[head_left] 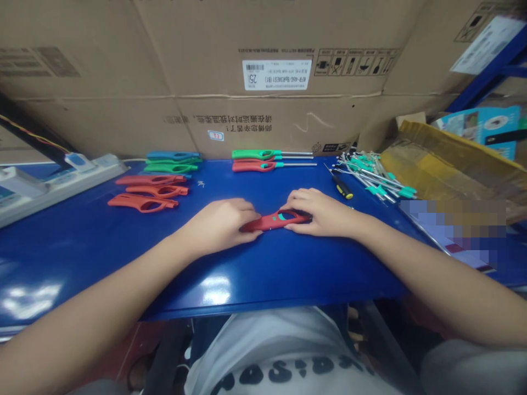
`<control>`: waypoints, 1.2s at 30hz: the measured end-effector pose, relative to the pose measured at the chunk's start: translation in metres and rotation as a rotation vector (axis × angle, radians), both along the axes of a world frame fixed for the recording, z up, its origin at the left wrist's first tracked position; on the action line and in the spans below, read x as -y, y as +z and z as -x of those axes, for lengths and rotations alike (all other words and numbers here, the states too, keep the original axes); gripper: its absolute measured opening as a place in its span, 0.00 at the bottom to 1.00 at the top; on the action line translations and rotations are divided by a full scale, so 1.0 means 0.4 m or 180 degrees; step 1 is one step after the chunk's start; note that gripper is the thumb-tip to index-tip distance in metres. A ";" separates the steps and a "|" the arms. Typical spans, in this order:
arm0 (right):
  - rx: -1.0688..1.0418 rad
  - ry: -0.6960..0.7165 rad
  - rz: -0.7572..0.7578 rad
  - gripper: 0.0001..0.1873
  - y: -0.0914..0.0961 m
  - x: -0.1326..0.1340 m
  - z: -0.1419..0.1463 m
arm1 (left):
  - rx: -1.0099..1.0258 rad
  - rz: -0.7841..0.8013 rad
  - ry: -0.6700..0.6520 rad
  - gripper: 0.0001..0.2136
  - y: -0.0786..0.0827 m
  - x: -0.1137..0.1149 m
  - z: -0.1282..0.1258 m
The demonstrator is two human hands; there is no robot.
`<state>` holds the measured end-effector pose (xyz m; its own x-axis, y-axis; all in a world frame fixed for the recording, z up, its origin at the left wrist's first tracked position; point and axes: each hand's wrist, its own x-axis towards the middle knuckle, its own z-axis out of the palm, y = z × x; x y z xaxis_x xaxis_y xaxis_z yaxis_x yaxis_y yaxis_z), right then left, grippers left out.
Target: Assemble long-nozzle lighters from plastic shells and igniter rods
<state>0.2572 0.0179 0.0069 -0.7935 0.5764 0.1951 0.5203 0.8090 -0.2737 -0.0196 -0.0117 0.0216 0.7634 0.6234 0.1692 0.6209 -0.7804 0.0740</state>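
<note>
Between my two hands is a red lighter handle (269, 221) with a teal trigger showing in its oval opening. My left hand (224, 224) closes its fingers round the handle's left end. The thumb and fingers of my right hand (323, 213) pinch the other end, next to the opening. Both hands rest low over the blue table (263, 269). Beyond them lie lighters with metal rods, a green one (253, 154) and a red one (253, 165). To the left are several red handles (144, 203) with green and blue ones (173, 164) behind.
A black and yellow screwdriver (342, 185) lies by a pile of metal rods with teal pieces (373, 173). A power strip (61, 189) runs along the left. Cardboard (206, 66) stands across the back, and a taped carton (457, 170) sits at the right.
</note>
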 end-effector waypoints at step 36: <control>0.0207 -0.0151 -0.0172 0.22 0.021 0.013 0.003 | 0.0241 -0.0496 0.0102 0.21 -0.036 -0.008 -0.007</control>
<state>0.2559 0.0125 0.0153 -0.7775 0.6038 0.1760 0.5737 0.7956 -0.1948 -0.0169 -0.0084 0.0070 0.7250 0.6089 0.3219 0.6428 -0.7660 0.0012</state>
